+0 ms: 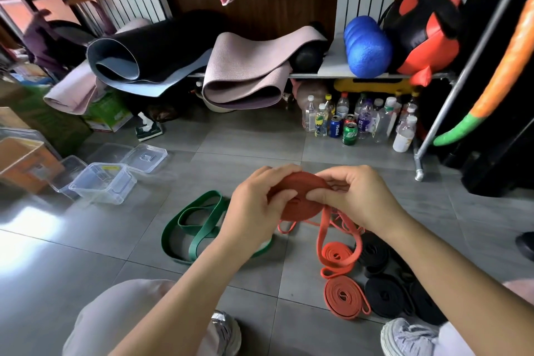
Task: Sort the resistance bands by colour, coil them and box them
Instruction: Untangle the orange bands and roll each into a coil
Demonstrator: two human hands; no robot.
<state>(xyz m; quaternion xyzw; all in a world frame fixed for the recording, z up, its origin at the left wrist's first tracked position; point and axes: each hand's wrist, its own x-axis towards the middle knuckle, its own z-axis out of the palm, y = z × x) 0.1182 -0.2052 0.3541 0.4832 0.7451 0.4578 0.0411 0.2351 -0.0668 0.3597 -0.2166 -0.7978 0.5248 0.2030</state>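
Holding the red coil (pixel 297 182) up in the middle of the frame, I had both hands on it. My left hand (pixel 257 199) gripped its left side, with the fingers (pixel 274 173) curled over the top edge and the thumb on the flat face. My right hand (pixel 355 196) pinched its right side, with the thumb pressed on the face too. I think I squeezed it from both sides so the wound part would not spring open.

The loose end (pixel 323 228) of that band hung down from the coil to the floor (pixel 86 254), so this band was only partly wound. My guess was that the next job was to turn the coil and take up that loose end, while keeping it tight.

Two finished red coils (pixel 344 298) lay flat on the floor at the lower right, one above the other. The black coils (pixel 384 295) lay just beside them, further right. Each colour had its own spot, so the sorting looked done to me.

The green bands (pixel 199 225) lay loose on the floor in the lower middle, partly under my left arm. They were not wound yet.

The clear boxes (pixel 104 182) sat at the left of the frame, well apart from the bands, with their lids (pixel 144 157) off beside them. I saw no band in them, so the boxing had not begun.
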